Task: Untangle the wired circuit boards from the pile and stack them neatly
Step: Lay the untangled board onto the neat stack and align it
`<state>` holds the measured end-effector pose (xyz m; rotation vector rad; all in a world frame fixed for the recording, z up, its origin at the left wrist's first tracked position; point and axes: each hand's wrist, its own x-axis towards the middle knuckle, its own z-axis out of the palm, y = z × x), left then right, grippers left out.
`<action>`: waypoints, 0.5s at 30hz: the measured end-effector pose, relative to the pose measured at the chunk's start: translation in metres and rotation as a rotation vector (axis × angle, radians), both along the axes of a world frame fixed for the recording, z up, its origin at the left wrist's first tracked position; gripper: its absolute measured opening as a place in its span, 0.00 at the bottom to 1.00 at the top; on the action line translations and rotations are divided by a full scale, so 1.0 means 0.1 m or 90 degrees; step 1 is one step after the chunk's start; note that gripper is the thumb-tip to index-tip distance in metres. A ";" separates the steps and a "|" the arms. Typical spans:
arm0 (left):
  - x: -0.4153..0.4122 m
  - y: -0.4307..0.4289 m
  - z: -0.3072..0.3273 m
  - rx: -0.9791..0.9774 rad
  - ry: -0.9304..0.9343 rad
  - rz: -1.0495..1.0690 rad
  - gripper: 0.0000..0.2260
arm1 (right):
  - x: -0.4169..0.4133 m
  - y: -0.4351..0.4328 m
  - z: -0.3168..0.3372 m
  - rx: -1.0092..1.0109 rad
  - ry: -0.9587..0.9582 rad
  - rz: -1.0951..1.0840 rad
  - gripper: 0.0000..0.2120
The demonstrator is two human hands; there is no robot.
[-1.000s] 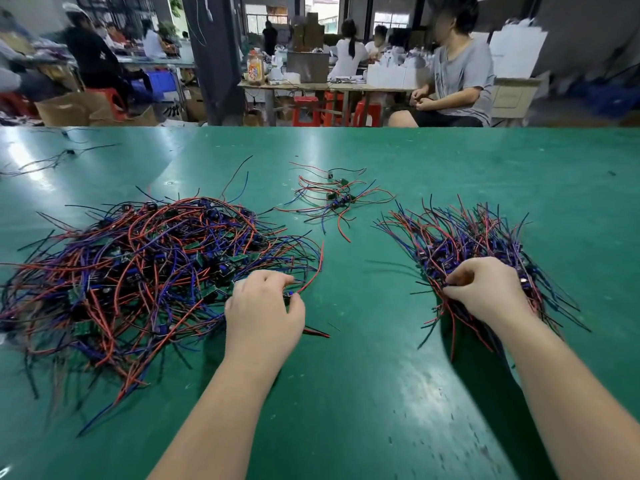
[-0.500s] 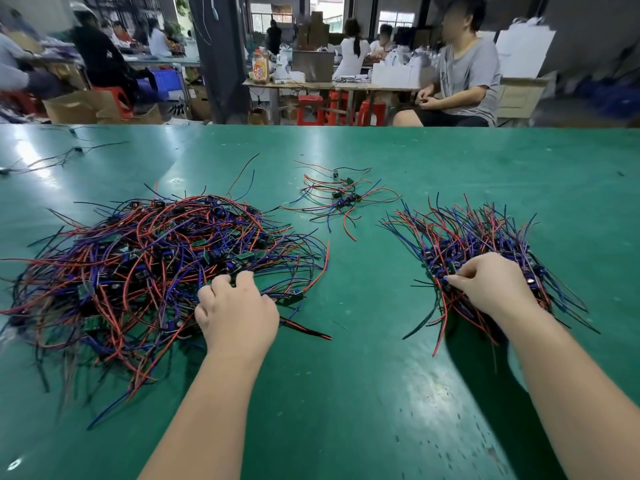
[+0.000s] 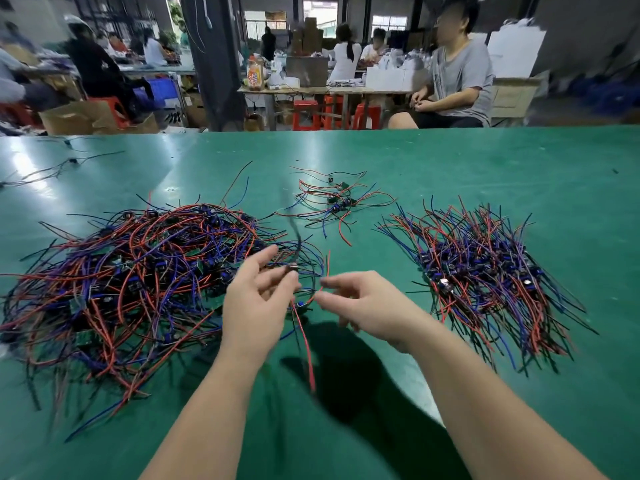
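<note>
Red-wired board (image 3: 293,269) now off pile (image 3: 138,271)

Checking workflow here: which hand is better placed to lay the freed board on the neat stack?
Right, likely: the right hand appears to pinch its red wire and is nearer the neat stack; the left hand, holding the board, is beside the tangled pile.

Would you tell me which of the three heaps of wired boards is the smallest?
The far middle cluster, only a few boards; the tangled pile on the left and the neat stack on the right are both much larger.
</note>
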<state>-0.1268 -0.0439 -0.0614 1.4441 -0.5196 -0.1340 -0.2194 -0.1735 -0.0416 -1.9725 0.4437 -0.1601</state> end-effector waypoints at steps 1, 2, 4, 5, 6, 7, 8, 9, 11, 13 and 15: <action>-0.03 -0.03 0.01 -0.023 0.074 -0.054 0.15 | 0.03 0.01 -0.06 0.089 -0.073 -0.050 0.13; -0.07 -0.05 0.03 -0.027 0.126 -0.104 0.13 | 0.05 0.01 -0.10 0.174 -0.140 -0.089 0.12; -0.13 -0.06 0.04 0.006 0.168 -0.186 0.10 | 0.05 -0.01 -0.13 0.239 -0.219 -0.126 0.08; -0.15 -0.07 0.05 0.021 0.174 -0.217 0.09 | 0.04 -0.03 -0.15 0.242 -0.237 -0.127 0.05; -0.17 -0.07 0.05 0.029 0.179 -0.239 0.08 | 0.02 -0.04 -0.15 0.249 -0.248 -0.124 0.05; -0.18 -0.06 0.05 0.035 0.184 -0.254 0.08 | 0.01 -0.04 -0.14 0.259 -0.254 -0.123 0.05; -0.19 -0.06 0.06 0.041 0.188 -0.261 0.08 | 0.00 -0.05 -0.13 0.268 -0.252 -0.127 0.05; -0.20 -0.06 0.05 0.048 0.189 -0.265 0.08 | -0.01 -0.06 -0.13 0.279 -0.247 -0.133 0.05; -0.21 -0.06 0.04 0.049 0.196 -0.266 0.07 | -0.02 -0.06 -0.13 0.323 -0.229 -0.140 0.06; -0.23 -0.07 0.02 0.048 0.191 -0.256 0.06 | -0.03 -0.07 -0.12 0.369 -0.209 -0.119 0.05; -0.25 -0.08 0.01 0.045 0.190 -0.238 0.05 | -0.05 -0.06 -0.11 0.366 -0.199 -0.099 0.05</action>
